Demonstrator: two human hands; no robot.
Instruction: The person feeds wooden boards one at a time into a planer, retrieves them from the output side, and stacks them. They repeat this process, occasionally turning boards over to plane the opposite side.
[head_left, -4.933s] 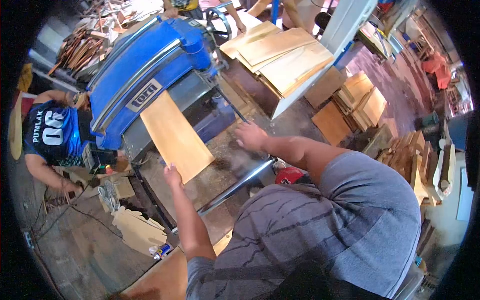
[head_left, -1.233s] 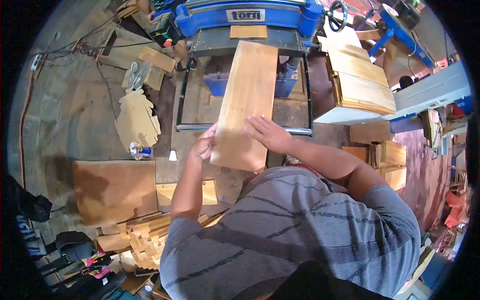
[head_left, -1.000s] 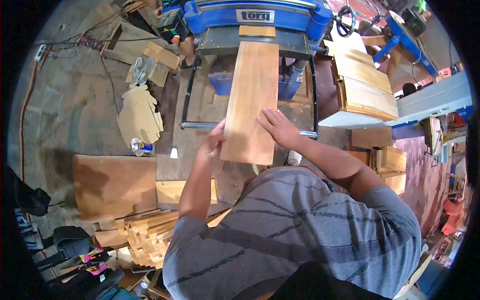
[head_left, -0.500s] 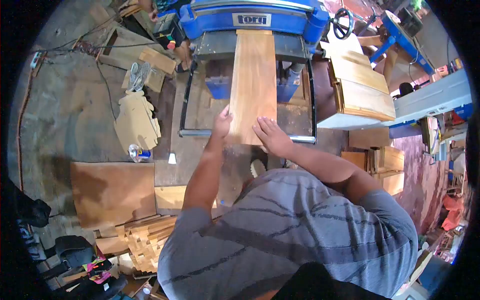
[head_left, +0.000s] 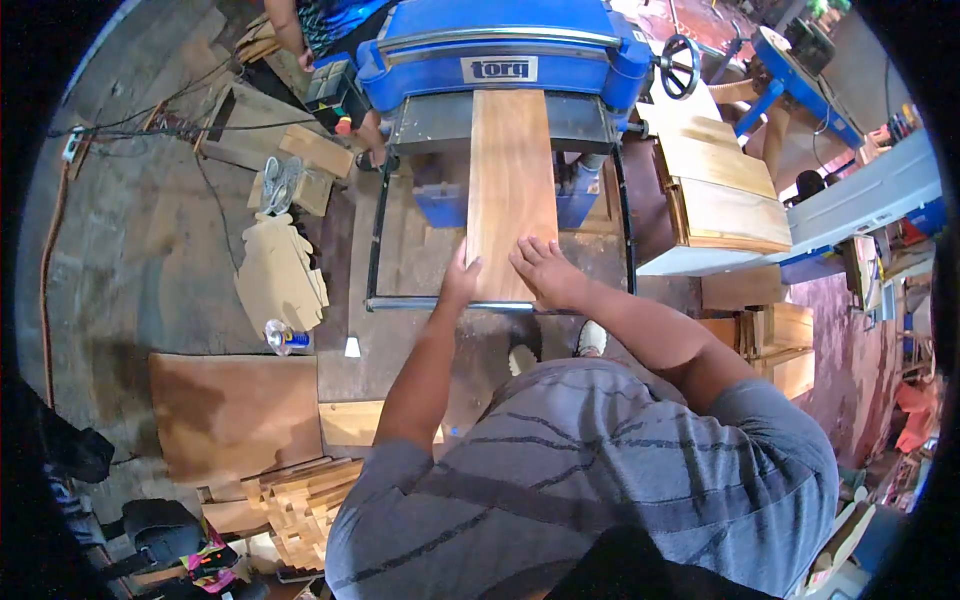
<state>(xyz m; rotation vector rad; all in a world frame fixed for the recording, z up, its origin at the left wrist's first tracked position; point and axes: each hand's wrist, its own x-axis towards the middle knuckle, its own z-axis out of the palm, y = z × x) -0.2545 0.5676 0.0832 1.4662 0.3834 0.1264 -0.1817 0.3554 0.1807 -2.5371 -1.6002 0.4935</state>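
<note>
A long wooden board [head_left: 510, 180] lies lengthwise before me, its far end at the opening of a blue machine [head_left: 500, 55] marked "torq". Its near end reaches the front roller bar [head_left: 400, 303] of the machine's black frame. My left hand [head_left: 461, 276] holds the board's left edge near that end, thumb on top and the other fingers hidden below. My right hand [head_left: 548, 272] lies flat on the board's near right corner with its fingers spread.
A person [head_left: 300, 40] stands at the machine's left. Stacked boards [head_left: 725, 190] are on the right. Cut wood pieces [head_left: 310, 505], a brown sheet [head_left: 235, 415], a can [head_left: 292, 339] and cables [head_left: 280, 185] lie at the left. A handwheel [head_left: 679, 66] juts from the machine's right side.
The camera view has tilted, so the machine sits lower in the picture. The board's far end is nearer the machine's opening edge, and its near end now reaches the roller bar. Both hands remain on it.
</note>
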